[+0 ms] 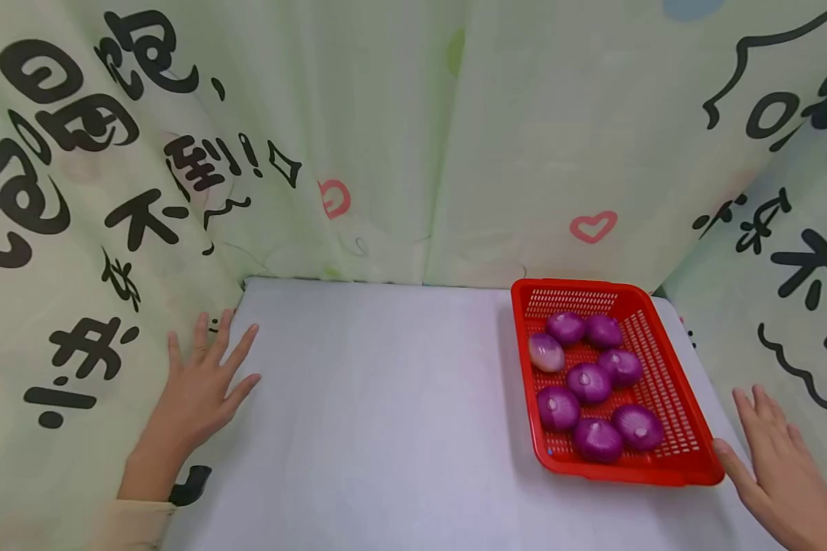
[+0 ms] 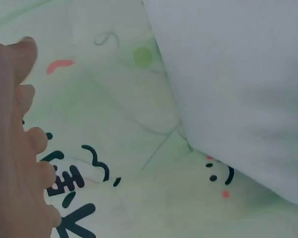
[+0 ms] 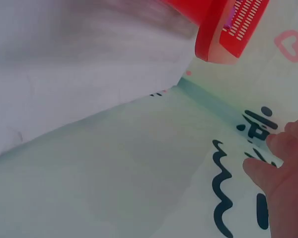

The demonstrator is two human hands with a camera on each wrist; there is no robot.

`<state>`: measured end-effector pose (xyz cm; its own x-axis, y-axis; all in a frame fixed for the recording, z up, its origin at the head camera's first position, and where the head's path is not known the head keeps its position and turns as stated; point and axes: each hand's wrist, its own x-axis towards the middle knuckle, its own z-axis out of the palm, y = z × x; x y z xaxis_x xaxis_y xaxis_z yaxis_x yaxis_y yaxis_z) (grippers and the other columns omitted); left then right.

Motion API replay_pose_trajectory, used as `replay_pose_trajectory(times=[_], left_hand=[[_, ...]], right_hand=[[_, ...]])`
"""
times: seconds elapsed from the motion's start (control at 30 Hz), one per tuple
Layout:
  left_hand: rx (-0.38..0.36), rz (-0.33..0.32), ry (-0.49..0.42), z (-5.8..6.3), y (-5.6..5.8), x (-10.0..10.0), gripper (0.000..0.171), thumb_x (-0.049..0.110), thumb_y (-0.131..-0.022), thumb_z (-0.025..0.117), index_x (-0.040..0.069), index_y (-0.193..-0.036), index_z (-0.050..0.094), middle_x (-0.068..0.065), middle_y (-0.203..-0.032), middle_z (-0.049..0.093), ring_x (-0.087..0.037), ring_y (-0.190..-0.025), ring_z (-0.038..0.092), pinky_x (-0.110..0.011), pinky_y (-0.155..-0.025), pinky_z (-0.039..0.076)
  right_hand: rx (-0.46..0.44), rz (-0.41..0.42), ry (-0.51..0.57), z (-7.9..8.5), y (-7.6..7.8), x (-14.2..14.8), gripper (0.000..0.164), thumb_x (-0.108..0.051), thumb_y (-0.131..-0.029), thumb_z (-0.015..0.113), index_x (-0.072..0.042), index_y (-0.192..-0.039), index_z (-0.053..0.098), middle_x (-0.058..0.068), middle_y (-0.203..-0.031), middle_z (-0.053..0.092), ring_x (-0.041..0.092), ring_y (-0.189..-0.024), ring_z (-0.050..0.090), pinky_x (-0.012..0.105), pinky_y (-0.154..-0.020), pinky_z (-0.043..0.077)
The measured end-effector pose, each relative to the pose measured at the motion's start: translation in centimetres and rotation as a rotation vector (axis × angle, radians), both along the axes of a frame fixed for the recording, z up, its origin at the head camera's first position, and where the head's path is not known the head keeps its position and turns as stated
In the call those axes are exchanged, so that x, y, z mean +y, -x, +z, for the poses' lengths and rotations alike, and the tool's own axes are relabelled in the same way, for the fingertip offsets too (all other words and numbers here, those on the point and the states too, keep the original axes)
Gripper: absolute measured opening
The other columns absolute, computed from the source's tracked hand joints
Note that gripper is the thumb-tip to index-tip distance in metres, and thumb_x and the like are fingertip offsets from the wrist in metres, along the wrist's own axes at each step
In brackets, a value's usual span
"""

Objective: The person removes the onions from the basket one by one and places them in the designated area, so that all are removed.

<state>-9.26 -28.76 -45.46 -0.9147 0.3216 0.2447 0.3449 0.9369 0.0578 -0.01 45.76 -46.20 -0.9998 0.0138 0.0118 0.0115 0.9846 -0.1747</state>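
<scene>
A red plastic basket (image 1: pixel 689 413) stands at the right side of the white table, with several purple onions (image 1: pixel 589 383) inside it. One onion (image 1: pixel 546 353) near the left wall is paler than the others. My left hand (image 1: pixel 203 390) hovers at the table's left edge, fingers spread, holding nothing. Beyond the basket's near right corner is my right hand (image 1: pixel 782 467), its fingers straight and its thumb close to the rim; whether they touch cannot be told. The basket's corner (image 3: pixel 211 39) also shows in the right wrist view, apart from the fingers there.
A white-covered table (image 1: pixel 372 398) spreads between the hands. Pale green curtains (image 1: pixel 386 138) with black characters and pink hearts hang behind it and at both sides. The table's left corner (image 2: pixel 188 134) shows in the left wrist view.
</scene>
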Motion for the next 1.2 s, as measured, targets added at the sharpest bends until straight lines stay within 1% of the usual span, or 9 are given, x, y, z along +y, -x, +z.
replay_pose_trajectory(times=[0.13,0.27,0.37,0.5,0.7,0.83,0.97,1.1,1.2], left_hand=[[0.017,0.001,-0.009,-0.3,-0.2,1.0,0.076,0.031,-0.097,0.069,0.017,-0.163,0.033,-0.026,-0.171,0.020,-0.056,-0.157,0.015,-0.085,-0.115,0.010],[0.054,-0.016,-0.025,-0.6,-0.3,2.2,0.069,0.025,-0.096,0.070,0.011,-0.157,0.043,-0.030,-0.165,0.033,-0.054,-0.153,0.030,-0.083,-0.114,0.017],[0.043,-0.020,-0.093,-0.8,-0.5,3.2,0.065,0.021,-0.097,0.070,0.010,-0.156,0.046,-0.030,-0.163,0.037,-0.051,-0.150,0.037,-0.082,-0.114,0.019],[-0.016,0.004,-0.217,-0.9,-1.0,5.0,0.065,0.017,-0.098,0.070,0.011,-0.157,0.045,-0.026,-0.167,0.033,-0.046,-0.150,0.040,-0.080,-0.116,0.021],[-0.010,-0.012,-0.317,-1.2,-1.0,7.6,0.063,0.016,-0.099,0.070,0.010,-0.157,0.047,-0.023,-0.165,0.039,-0.041,-0.139,0.057,-0.075,-0.117,0.029],[0.004,-0.060,-0.380,-1.7,-0.5,9.6,0.062,0.015,-0.099,0.070,0.010,-0.156,0.048,-0.020,-0.163,0.043,-0.037,-0.138,0.059,-0.073,-0.116,0.033],[0.018,-0.108,-0.422,-2.1,0.0,11.4,0.059,0.016,-0.099,0.070,0.010,-0.155,0.050,-0.017,-0.161,0.048,-0.036,-0.138,0.059,-0.071,-0.114,0.037],[0.022,-0.160,-0.458,-2.5,0.4,13.1,0.056,0.017,-0.101,0.068,0.011,-0.154,0.051,-0.011,-0.154,0.057,-0.033,-0.137,0.058,-0.064,-0.115,0.041],[0.020,-0.197,-0.475,-2.7,0.7,14.5,0.054,0.018,-0.102,0.067,0.012,-0.153,0.052,-0.008,-0.148,0.063,-0.031,-0.134,0.060,-0.057,-0.114,0.044]], right_hand=[[0.032,-0.011,0.022,-0.1,0.0,-0.1,0.088,-0.042,-0.109,0.047,0.003,-0.164,-0.003,0.033,-0.168,-0.014,0.049,-0.157,-0.020,0.061,-0.124,-0.020],[0.071,-0.043,0.068,-0.4,-0.4,-0.4,0.079,-0.038,-0.110,0.046,0.003,-0.164,0.006,0.031,-0.170,-0.009,0.051,-0.158,-0.012,0.062,-0.126,-0.015],[0.102,-0.090,0.130,-0.7,-0.7,-1.1,0.072,-0.034,-0.111,0.044,0.000,-0.165,0.012,0.028,-0.173,-0.002,0.051,-0.159,-0.003,0.065,-0.126,-0.009],[0.130,-0.177,0.238,-1.1,-0.9,-2.1,0.063,-0.030,-0.114,0.036,-0.005,-0.167,0.013,0.024,-0.174,0.006,0.050,-0.159,0.006,0.071,-0.125,0.003],[0.128,-0.390,0.421,-1.8,-1.4,-3.5,0.056,-0.030,-0.116,0.024,-0.021,-0.169,0.010,0.018,-0.174,0.012,0.050,-0.158,0.015,0.073,-0.121,0.016],[0.140,-0.570,0.556,-2.5,-1.4,-4.3,0.054,-0.037,-0.115,0.022,-0.033,-0.168,0.013,0.003,-0.176,0.016,0.034,-0.163,0.015,0.062,-0.128,0.016],[0.178,-0.702,0.695,-3.3,-1.1,-5.0,0.051,-0.044,-0.114,0.022,-0.042,-0.165,0.019,-0.013,-0.175,0.019,0.014,-0.164,0.015,0.045,-0.133,0.013],[0.223,-0.763,0.800,-3.9,-1.0,-5.4,0.051,-0.046,-0.113,0.025,-0.043,-0.164,0.025,-0.017,-0.173,0.023,0.009,-0.162,0.019,0.037,-0.133,0.014],[0.233,-0.796,0.826,-4.3,-0.9,-5.6,0.051,-0.049,-0.112,0.027,-0.043,-0.163,0.027,-0.017,-0.173,0.024,0.011,-0.162,0.021,0.037,-0.132,0.017]])
